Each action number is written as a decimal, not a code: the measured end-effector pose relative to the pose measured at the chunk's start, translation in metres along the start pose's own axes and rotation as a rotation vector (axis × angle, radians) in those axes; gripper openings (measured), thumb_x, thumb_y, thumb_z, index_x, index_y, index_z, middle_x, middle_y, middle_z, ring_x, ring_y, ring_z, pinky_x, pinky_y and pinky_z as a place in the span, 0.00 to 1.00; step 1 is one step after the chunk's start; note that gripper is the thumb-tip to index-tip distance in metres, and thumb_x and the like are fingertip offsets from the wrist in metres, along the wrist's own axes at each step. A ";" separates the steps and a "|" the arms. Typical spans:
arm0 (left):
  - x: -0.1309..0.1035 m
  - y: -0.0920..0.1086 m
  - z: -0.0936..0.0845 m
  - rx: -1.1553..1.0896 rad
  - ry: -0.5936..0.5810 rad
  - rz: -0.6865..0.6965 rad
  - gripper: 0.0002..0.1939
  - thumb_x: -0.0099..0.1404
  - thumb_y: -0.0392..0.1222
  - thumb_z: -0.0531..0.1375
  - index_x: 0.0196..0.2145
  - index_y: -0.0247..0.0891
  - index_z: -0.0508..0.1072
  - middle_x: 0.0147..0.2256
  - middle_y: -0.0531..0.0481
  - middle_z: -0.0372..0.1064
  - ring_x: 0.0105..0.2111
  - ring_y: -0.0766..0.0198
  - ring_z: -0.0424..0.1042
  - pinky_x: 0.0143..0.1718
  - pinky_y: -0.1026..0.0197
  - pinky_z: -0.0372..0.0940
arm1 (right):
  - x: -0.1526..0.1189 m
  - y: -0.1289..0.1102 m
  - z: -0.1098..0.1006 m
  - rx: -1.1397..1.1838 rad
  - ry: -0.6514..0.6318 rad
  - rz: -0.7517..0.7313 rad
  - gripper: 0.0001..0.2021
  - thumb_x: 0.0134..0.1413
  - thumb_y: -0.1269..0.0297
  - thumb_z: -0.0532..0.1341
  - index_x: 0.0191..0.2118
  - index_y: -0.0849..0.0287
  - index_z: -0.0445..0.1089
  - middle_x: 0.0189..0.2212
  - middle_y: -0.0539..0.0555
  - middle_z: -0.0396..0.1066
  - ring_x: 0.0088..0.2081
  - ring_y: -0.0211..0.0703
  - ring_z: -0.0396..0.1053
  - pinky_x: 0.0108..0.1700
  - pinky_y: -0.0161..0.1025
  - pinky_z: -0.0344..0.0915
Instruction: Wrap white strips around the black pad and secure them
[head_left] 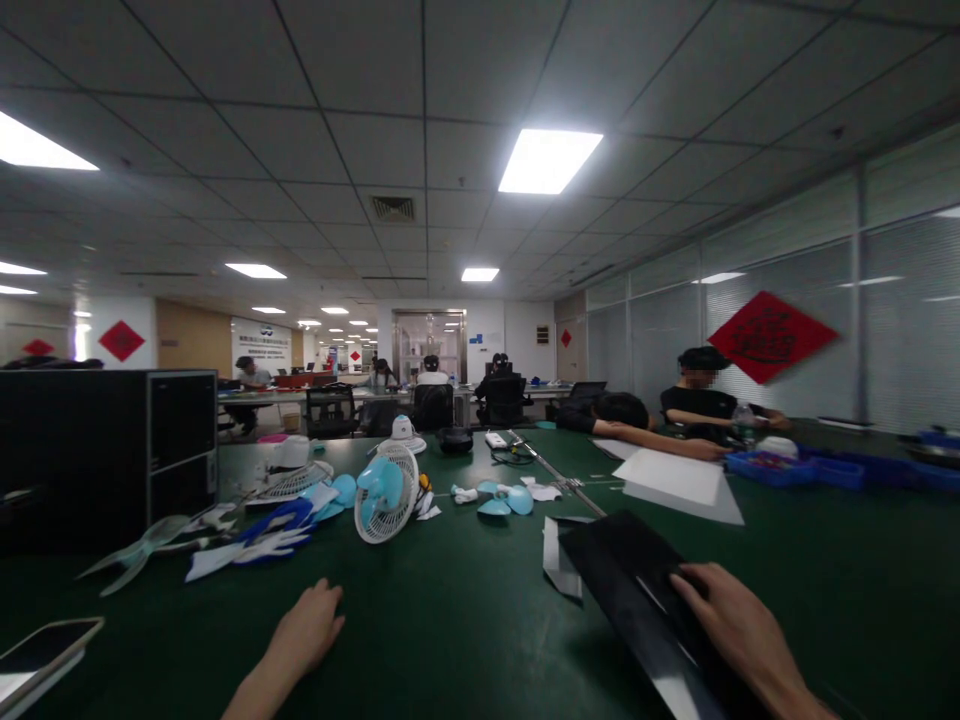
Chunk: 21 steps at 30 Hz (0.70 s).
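A right hand (739,620) holds a black folder (626,580) at the near right of a green desk (465,650); the left hand (306,622) is loosely curled, near left. Beyond sit a blue-and-white fan (384,490) and, left, a computer tower (184,430). Far right, a person (619,412) slumps forward.

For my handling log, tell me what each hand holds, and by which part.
The right hand holds the flat black item by its right edge, thumb on top. The left hand shows nothing held, though its palm is hidden.

Bright panels (551,161) light a grey tiled ceiling (360,50) — glass partitions (904,330) at right, black chairs (506,402) beyond.
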<state>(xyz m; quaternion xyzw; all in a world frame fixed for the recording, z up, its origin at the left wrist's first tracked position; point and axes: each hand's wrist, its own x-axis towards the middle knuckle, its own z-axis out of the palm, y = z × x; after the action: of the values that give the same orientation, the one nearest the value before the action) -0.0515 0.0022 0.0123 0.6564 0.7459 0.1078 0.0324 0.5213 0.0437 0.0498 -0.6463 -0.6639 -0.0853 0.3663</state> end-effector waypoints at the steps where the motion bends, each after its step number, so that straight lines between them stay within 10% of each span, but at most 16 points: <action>1: 0.000 0.000 0.000 -0.004 -0.001 -0.001 0.16 0.61 0.38 0.55 0.46 0.35 0.73 0.51 0.39 0.67 0.50 0.53 0.69 0.48 0.55 0.66 | 0.000 -0.018 0.003 0.056 -0.086 -0.058 0.21 0.55 0.52 0.51 0.39 0.59 0.76 0.40 0.62 0.75 0.41 0.53 0.73 0.43 0.43 0.68; 10: -0.005 0.020 -0.008 -0.124 0.085 0.088 0.21 0.66 0.48 0.49 0.48 0.35 0.72 0.48 0.42 0.69 0.50 0.55 0.68 0.51 0.55 0.63 | -0.027 -0.171 0.069 0.246 -0.568 -0.485 0.09 0.56 0.65 0.59 0.40 0.58 0.75 0.41 0.55 0.72 0.45 0.47 0.67 0.47 0.38 0.61; 21: -0.032 0.072 -0.002 -0.432 -0.131 0.339 0.33 0.56 0.58 0.61 0.57 0.42 0.67 0.59 0.46 0.62 0.59 0.52 0.59 0.63 0.54 0.52 | -0.041 -0.227 0.110 0.304 -0.657 -0.645 0.10 0.56 0.64 0.61 0.43 0.56 0.76 0.40 0.54 0.73 0.45 0.46 0.67 0.47 0.36 0.60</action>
<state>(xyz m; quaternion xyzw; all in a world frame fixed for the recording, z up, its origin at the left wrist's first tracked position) 0.0230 -0.0215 0.0258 0.7555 0.5814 0.2254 0.2011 0.2663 0.0417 0.0282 -0.3396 -0.9159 0.1123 0.1822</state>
